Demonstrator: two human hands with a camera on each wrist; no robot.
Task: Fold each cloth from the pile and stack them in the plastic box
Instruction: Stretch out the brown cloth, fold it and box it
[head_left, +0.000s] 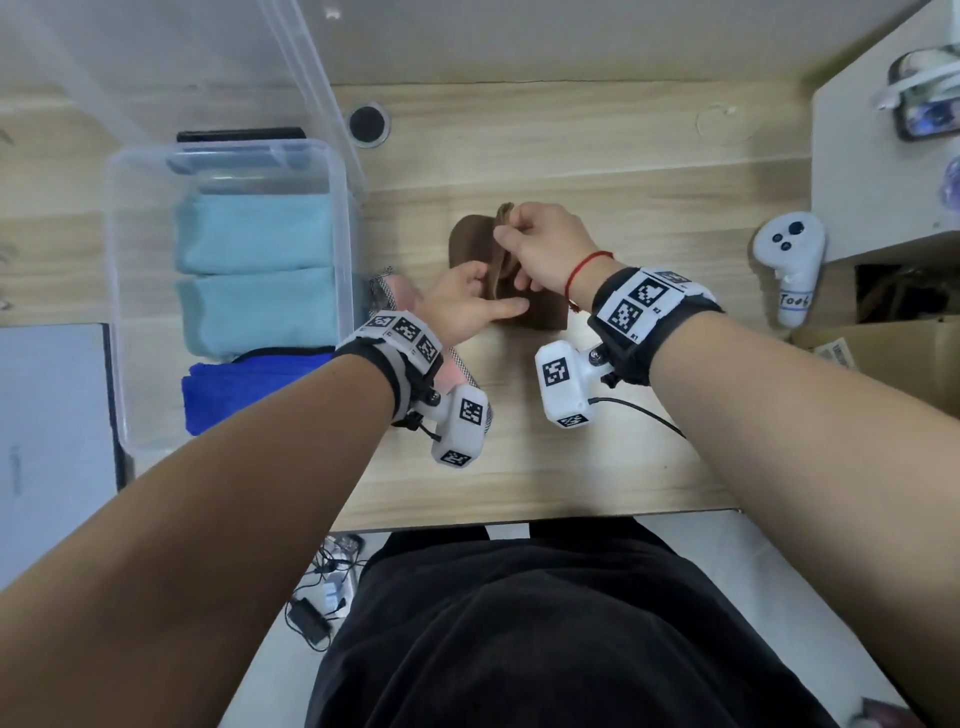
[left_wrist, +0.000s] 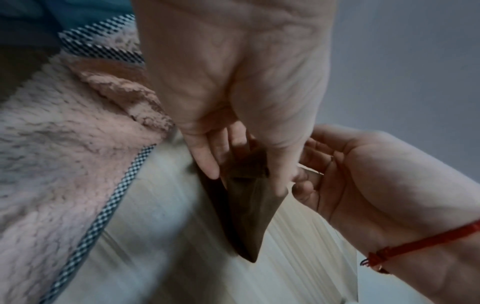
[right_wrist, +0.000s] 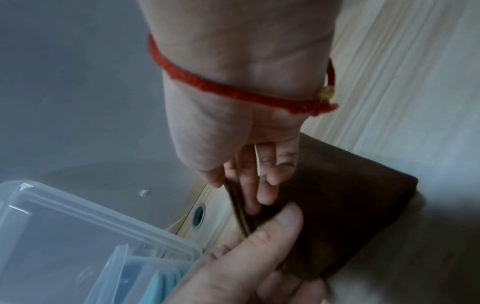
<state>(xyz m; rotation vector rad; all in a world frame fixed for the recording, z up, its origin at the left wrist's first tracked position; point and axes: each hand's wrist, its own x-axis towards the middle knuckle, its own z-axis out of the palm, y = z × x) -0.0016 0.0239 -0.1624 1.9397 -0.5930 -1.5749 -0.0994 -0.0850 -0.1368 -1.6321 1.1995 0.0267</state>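
Note:
A brown cloth (head_left: 467, 244) lies partly folded on the wooden table, just right of the clear plastic box (head_left: 113, 312). My right hand (head_left: 511, 228) pinches a raised fold at the cloth's far edge, thumb against fingers (right_wrist: 249, 185). My left hand (head_left: 485, 296) grips the same fold nearer to me; the left wrist view shows the brown cloth (left_wrist: 249, 216) pinched between finger and thumb. Two folded light blue cloths (head_left: 254, 239) and a dark blue cloth (head_left: 249, 389) lie in the box. A pink fleecy cloth (head_left: 395, 291) with checked trim lies under my left wrist.
The box lid (head_left: 208, 67) leans behind the box. A round cable hole (head_left: 368, 122) sits at the back of the table. At the right are a white controller (head_left: 789, 260), a white cabinet (head_left: 883, 156) and a cardboard box (head_left: 883, 353). The table's front edge (head_left: 519, 519) is near my body.

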